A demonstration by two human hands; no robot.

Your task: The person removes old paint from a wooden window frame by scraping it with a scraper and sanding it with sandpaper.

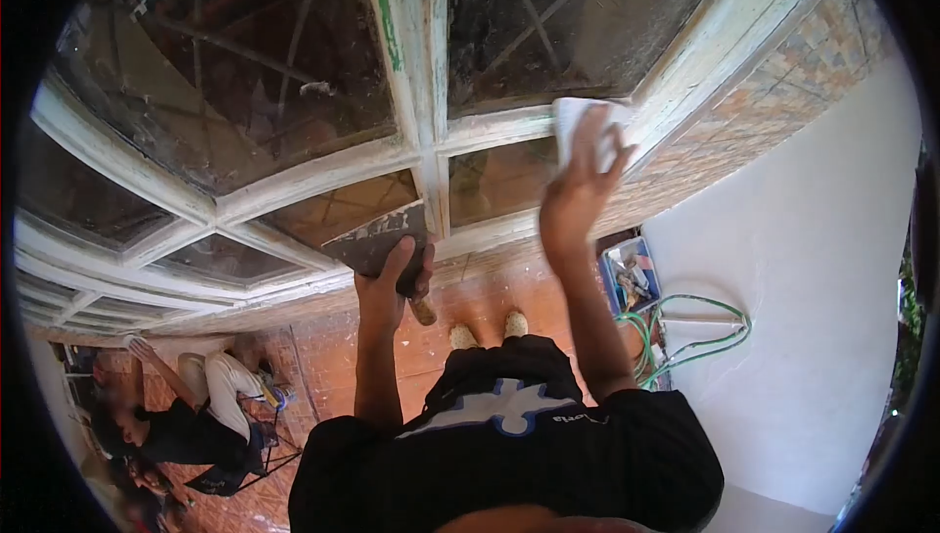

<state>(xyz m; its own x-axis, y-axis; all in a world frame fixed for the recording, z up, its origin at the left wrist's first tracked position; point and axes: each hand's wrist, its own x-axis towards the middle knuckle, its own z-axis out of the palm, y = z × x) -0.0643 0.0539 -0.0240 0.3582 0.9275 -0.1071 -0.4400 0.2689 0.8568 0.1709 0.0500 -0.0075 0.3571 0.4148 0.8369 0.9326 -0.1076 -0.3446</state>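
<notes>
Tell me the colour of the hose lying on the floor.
Green: the hose lies in loops by the white wall, seen in the head view.

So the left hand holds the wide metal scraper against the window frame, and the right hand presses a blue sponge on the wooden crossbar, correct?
Not quite: in the head view the right hand presses a white sheet, not a blue sponge. The rest stands.

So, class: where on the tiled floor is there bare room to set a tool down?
Bare terracotta floor lies between the window frame and the shoes. Crowded right of them: blue tray, green hose.
</notes>
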